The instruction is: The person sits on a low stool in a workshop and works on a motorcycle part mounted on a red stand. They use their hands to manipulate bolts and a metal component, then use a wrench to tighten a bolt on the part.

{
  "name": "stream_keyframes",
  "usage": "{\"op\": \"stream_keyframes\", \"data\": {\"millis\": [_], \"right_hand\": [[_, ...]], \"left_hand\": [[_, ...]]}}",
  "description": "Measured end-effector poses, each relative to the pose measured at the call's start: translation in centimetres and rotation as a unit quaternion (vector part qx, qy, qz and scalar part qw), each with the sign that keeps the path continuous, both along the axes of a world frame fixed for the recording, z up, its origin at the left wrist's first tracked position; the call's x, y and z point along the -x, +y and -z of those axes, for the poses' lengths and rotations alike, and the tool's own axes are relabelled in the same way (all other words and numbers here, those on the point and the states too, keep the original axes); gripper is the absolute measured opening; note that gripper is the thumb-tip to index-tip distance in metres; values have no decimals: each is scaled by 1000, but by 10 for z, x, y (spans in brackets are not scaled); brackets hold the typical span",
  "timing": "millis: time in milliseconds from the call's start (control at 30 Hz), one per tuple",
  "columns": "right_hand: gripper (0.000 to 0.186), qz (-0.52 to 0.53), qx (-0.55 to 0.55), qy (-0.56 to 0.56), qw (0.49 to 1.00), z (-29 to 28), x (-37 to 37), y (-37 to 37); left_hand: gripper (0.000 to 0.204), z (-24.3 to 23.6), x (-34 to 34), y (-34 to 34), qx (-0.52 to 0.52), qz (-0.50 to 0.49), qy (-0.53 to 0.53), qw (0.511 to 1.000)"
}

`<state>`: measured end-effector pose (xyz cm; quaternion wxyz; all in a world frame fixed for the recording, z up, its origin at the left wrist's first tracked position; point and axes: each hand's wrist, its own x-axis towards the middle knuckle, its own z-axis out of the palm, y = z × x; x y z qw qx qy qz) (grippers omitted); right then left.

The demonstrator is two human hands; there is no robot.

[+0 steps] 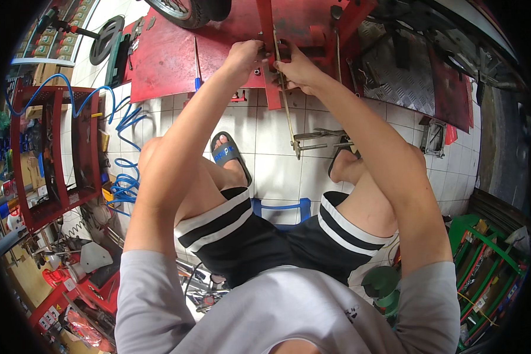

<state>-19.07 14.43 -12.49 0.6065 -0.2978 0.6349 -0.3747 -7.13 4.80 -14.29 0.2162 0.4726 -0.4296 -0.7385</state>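
Observation:
Both hands are at a red metal upright (266, 20) at the edge of a red platform (165, 65). My left hand (245, 57) is closed at the upright's left side; its fingertips and whatever they grip are too small to make out. On the other side, my right hand (299, 69) has curled fingers around the dark parts beside the upright. A long thin metal rod (288, 115) runs down past its thumb to a metal bracket (318, 139) above the tiles. What the right fingers hold is hidden. Left of my hands lies a screwdriver (197, 81) with a blue handle.
A wheel with a tyre (186, 13) stands on the platform's far side. A coiled blue air hose (125, 183) hangs by a red tool rack (56, 147) at left. Between my legs is a blue stool (281, 207). A green metal rack (489, 265) stands right.

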Motion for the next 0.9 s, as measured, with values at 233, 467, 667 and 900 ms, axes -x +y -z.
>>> {"op": "stream_keyframes", "data": {"millis": [233,467,667,900], "right_hand": [[51,20,18,11,1000,13,3,0],[50,53,60,26,996,23,-1,-2],[50,75,64,-8,995,36,6,-7],[40,48,17,-56,997,33,19,-12]], "left_hand": [[33,7,10,14,41,-2,-19,999],[49,9,17,34,194,-5,-140,971],[50,3,23,39,300,0,-229,926],[48,8,23,39,304,-7,-225,926]]}}
